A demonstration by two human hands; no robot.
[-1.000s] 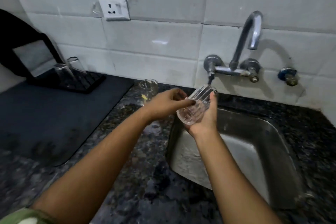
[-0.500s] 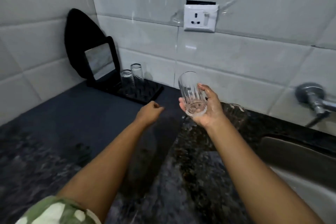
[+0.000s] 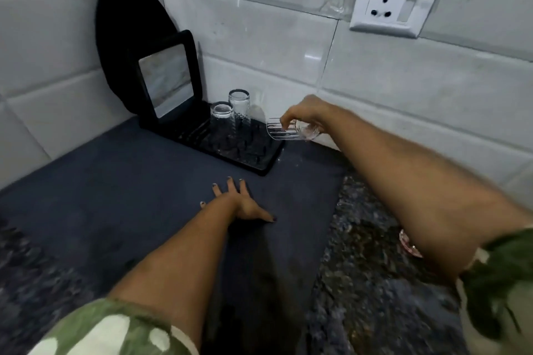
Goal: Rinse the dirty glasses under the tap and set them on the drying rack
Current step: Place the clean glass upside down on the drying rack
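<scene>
My right hand [image 3: 307, 114] grips a clear ribbed glass [image 3: 288, 131], tipped on its side with its mouth to the left, just above the right end of the black drying rack [image 3: 261, 166]. Two clear glasses stand upside down on the rack: one nearer [image 3: 221, 119], one behind it [image 3: 239, 104]. My left hand [image 3: 242, 204] rests flat, fingers spread, on the dark mat in front of the rack, holding nothing. The tap and sink are out of view.
The rack sits in a corner of white tiled walls on a dark blue mat [image 3: 115, 196]. A black framed mirror [image 3: 167, 81] leans at the rack's left end. A wall socket [image 3: 396, 4] is above right. Speckled granite counter [image 3: 375, 268] lies to the right.
The view has swung left away from the sink. My right hand carried the glass to the rack and tipped it sideways. My left hand dropped flat onto the mat.
</scene>
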